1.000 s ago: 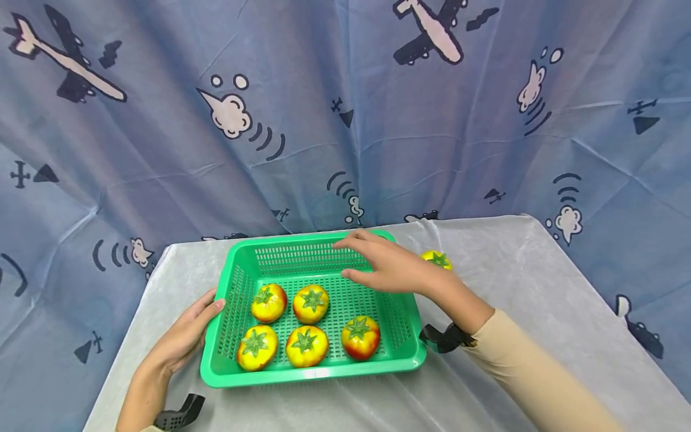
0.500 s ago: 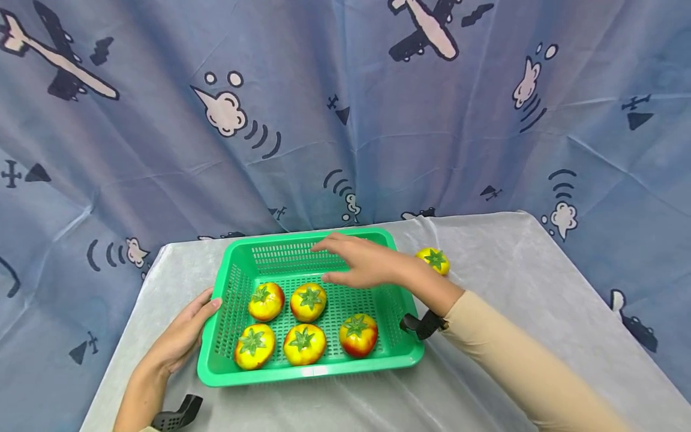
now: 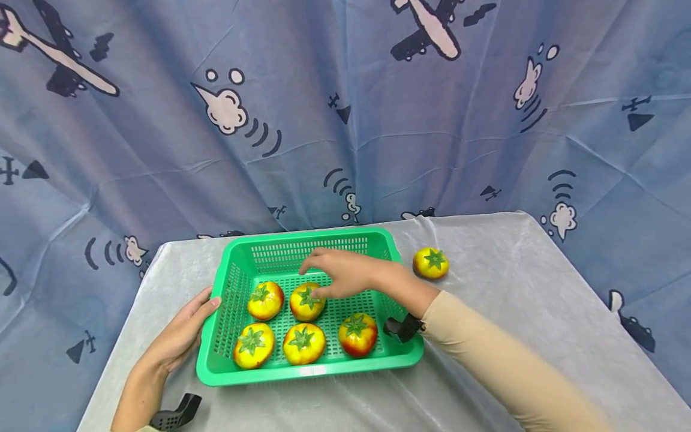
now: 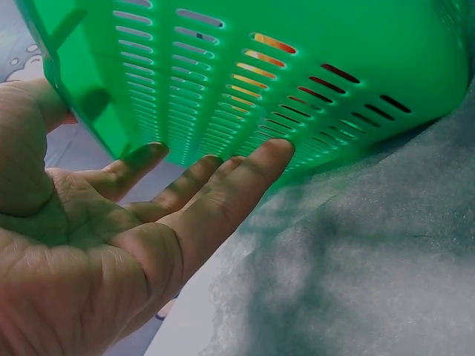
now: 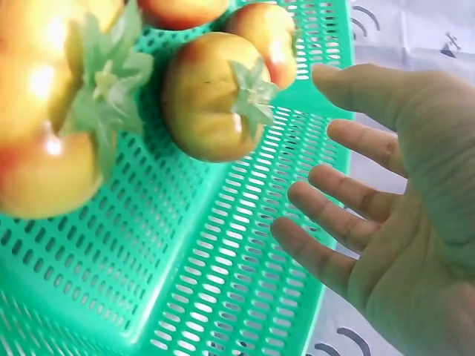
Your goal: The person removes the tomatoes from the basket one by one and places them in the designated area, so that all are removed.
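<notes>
The right hand's fingers (image 5: 308,252) are loosely bent and hold nothing. Over the last second, the right hand (image 3: 342,273) has slid inward from the right end of the green basket (image 3: 310,373) and sunk lower, so its thumb now lines up with the back middle fruit (image 3: 302,305). From where I stand I can't be sure whether the thumb tip touches that fruit; the right wrist view suggests a small gap.

The left hand (image 3: 186,330) hasn't shifted: thumb at the rim, fingers laid along the outside wall, it grips the basket's left end and, I'd judge, keeps it steady.

Around the reach, nothing inside the basket has moved. The back left fruit (image 3: 266,300) sits just beside the middle one, with the front left fruit (image 3: 254,346), front middle fruit (image 3: 304,344) and front right fruit (image 3: 358,335) lined up nearer the person.

Farther out, the loose fruit (image 3: 430,263) on the tabletop (image 3: 518,270), which the right forearm partly hid a second ago, now shows whole, apart from the basket. For the work, then, only the reach has advanced; no fruit has been lifted.
</notes>
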Available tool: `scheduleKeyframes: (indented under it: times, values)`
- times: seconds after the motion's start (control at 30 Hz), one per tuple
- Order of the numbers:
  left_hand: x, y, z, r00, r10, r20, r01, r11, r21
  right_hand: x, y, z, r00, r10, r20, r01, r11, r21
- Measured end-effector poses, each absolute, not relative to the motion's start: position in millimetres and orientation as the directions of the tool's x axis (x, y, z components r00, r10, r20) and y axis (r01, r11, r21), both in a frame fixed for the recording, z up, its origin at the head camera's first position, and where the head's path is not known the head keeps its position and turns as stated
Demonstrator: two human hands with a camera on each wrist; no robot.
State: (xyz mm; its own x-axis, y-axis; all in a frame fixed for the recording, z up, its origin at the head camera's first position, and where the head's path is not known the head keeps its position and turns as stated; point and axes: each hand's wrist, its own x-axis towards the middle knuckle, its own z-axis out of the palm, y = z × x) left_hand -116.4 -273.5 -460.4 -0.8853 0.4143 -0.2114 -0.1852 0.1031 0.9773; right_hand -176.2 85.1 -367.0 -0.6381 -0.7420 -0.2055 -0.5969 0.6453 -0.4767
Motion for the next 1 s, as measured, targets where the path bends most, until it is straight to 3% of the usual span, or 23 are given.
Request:
scheduleKeyframes:
  times: [0.63, 1.0]
  values:
    - [-112.7, -270.9, -459.7, -0.881, 0.4, -0.251, -0.212, 0.141, 0.967, -167.5, 58.0, -386.0, -0.593, -0.711, -0.377, -0.61, 0.703, -0.366]
    - [-114.2, -271.3, -460.2, -0.885, 0.408, -0.224, -0.188, 0.127, 0.974, -166.4, 53.7, -390.2, -0.62, -0.672, -0.404, -0.578, 0.74, -0.343]
